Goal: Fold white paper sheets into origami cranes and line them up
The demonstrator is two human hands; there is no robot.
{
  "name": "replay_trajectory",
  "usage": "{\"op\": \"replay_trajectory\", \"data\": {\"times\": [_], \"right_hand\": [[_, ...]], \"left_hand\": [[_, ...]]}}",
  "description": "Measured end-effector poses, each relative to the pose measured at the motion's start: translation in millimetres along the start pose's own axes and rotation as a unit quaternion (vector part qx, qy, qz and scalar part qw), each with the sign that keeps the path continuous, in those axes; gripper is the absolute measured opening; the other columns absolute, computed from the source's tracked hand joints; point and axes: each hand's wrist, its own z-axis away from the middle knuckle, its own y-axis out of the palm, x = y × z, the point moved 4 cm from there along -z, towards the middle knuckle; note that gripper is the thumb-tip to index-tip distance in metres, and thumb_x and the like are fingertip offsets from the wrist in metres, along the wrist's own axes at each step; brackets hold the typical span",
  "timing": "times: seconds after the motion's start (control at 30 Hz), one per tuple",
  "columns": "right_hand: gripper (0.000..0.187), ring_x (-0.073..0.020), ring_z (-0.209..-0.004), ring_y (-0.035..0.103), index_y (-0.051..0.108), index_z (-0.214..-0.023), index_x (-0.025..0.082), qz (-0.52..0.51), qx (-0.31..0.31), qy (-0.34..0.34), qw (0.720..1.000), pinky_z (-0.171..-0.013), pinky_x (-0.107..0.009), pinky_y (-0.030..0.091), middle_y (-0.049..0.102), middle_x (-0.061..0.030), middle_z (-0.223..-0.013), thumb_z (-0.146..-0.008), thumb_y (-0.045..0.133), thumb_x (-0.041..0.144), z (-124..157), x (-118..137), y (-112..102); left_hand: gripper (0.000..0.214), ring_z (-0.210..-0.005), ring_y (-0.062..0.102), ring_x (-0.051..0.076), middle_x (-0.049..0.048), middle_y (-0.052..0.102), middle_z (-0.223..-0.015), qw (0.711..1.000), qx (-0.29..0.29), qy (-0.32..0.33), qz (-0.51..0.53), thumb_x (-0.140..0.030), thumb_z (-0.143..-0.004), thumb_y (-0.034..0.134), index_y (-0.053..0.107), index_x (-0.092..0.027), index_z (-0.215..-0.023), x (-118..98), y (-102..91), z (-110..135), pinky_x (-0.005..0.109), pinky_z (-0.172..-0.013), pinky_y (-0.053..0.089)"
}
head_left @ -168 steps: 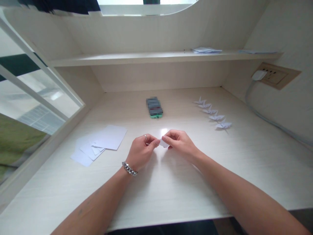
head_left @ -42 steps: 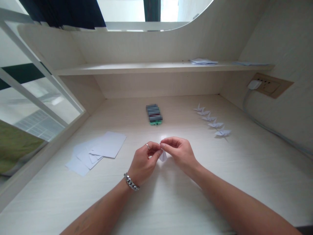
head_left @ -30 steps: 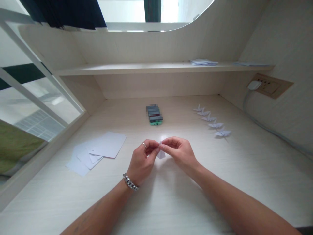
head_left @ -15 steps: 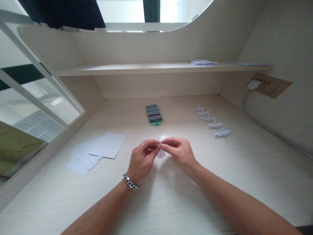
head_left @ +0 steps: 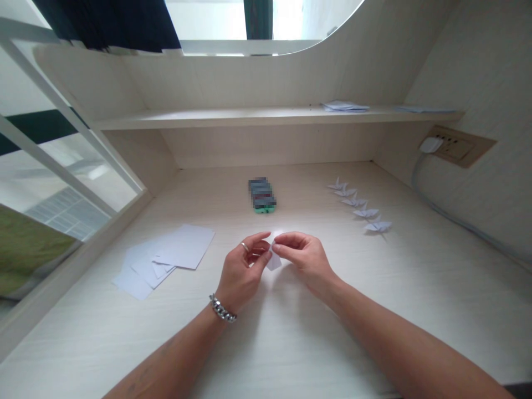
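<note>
Both of my hands meet over the middle of the pale desk (head_left: 291,332), pinching a small folded piece of white paper (head_left: 273,261). My left hand (head_left: 243,271), with a ring and a chain bracelet, grips its left side with thumb and fingers. My right hand (head_left: 303,257) pinches its top edge between thumb and forefinger. The paper hangs point-down between the fingertips, just above the desk. A row of several finished white paper cranes (head_left: 361,208) lies to the right, beyond my right hand.
Loose white paper sheets (head_left: 164,260) are spread on the desk to the left. A phone (head_left: 262,195) lies further back in the middle. A shelf (head_left: 249,115) above carries more paper (head_left: 344,105). A wall socket (head_left: 455,145) with a cable sits on the right wall.
The hands have stayed in place, working the small folded paper with the fingertips. My left forefinger has lifted slightly. Since the oldest frame the view has shifted upward a little.
</note>
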Motion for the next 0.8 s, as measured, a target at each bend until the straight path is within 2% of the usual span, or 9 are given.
{"op": "replay_trajectory", "data": {"times": [0.13, 0.37, 0.6, 0.8], "right_hand": [[0.029, -0.0151, -0.069, 0.065, 0.068, -0.076, 0.017, -0.006, 0.011, -0.022, 1.000, -0.069, -0.029, 0.051, 0.071, -0.0017, -0.073, -0.054, 0.085, 0.025, -0.9, 1.3, -0.6], [0.032, -0.0157, -0.069, 0.066, 0.066, -0.079, 0.017, 0.009, 0.018, -0.021, 1.000, -0.071, -0.030, 0.052, 0.071, -0.0014, -0.073, -0.055, 0.085, 0.025, -0.9, 2.1, -1.9], [0.029, -0.0142, -0.066, 0.064, 0.062, -0.072, 0.018, 0.014, 0.036, -0.040, 0.998, -0.066, -0.028, 0.051, 0.068, 0.0003, -0.069, -0.055, 0.085, 0.025, -0.8, 6.4, -1.5], [0.030, -0.0154, -0.068, 0.064, 0.064, -0.083, 0.018, 0.067, 0.046, -0.041, 0.996, -0.067, -0.029, 0.050, 0.069, -0.0007, -0.071, -0.060, 0.082, 0.025, -1.0, 7.3, -2.8]], "left_hand": [[0.035, -0.078, 0.066, 0.015, 0.0040, 0.069, -0.086, 1.000, 0.009, -0.006, 0.000, -0.021, -0.079, 0.069, 0.064, -0.018, -0.113, 1.4, -0.4, -0.2, 0.026, -0.072, 0.054], [0.034, -0.077, 0.068, 0.017, 0.0052, 0.071, -0.083, 1.000, 0.014, -0.013, 0.003, -0.023, -0.078, 0.070, 0.065, -0.017, -0.111, 0.0, -1.4, 0.0, 0.030, -0.073, 0.055], [0.034, -0.077, 0.068, 0.016, 0.0054, 0.071, -0.084, 0.999, 0.025, -0.017, 0.012, -0.021, -0.078, 0.069, 0.063, -0.016, -0.110, -1.9, 0.1, 0.5, 0.029, -0.072, 0.055], [0.035, -0.076, 0.068, 0.017, 0.0050, 0.071, -0.081, 0.999, 0.032, -0.032, 0.008, -0.019, -0.076, 0.069, 0.062, -0.015, -0.111, 0.1, 1.3, 1.2, 0.029, -0.072, 0.055]]}}
